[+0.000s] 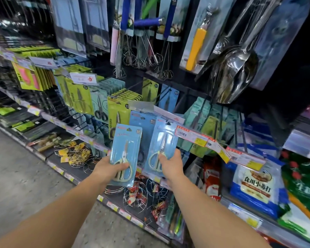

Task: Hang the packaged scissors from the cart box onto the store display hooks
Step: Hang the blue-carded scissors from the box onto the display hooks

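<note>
Two light, stiff packs (126,154) (161,147), slippery plastic; left hand (108,169) and right hand (170,164) each gripping one low, hang-hole kept free.

Two blue-carded scissors packs upright: left pack (126,154) off the rack, right pack (161,145) up at its hook (167,122).

Upper display: steel scoops (234,68), wire whisks (156,59), a yellow-handled tool (195,49). Lower shelf: coiled wire racks (77,154). Right shelf: blue-and-white flour bag (254,188). Grey floor (16,176) at left.
</note>
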